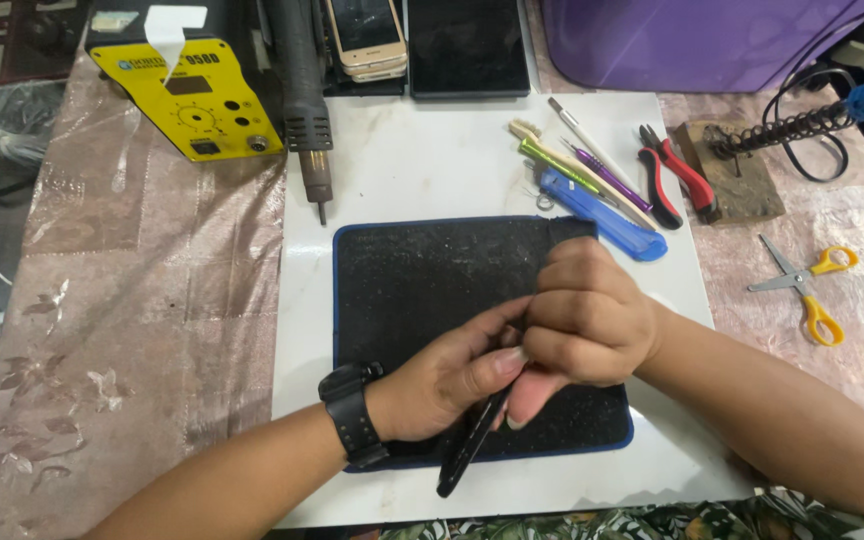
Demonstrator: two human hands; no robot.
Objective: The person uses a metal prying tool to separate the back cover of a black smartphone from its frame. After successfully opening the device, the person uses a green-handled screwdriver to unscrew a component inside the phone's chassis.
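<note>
Two hands meet over one black, gritty rectangular mat on a white board. The left hand and right hand both pinch one slim black phone, held edge-on over the mat's front edge. Behind lie one blue knife, one red pliers, one yellow-handled scissors.

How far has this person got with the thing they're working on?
Set up looks done: a black mat lies on the white board, with scissors and red pliers laid out untouched. In hand: the left hand and right hand grip a thin black object edge-on above the mat. No parts lie loose, so nothing seems taken apart yet.
</note>
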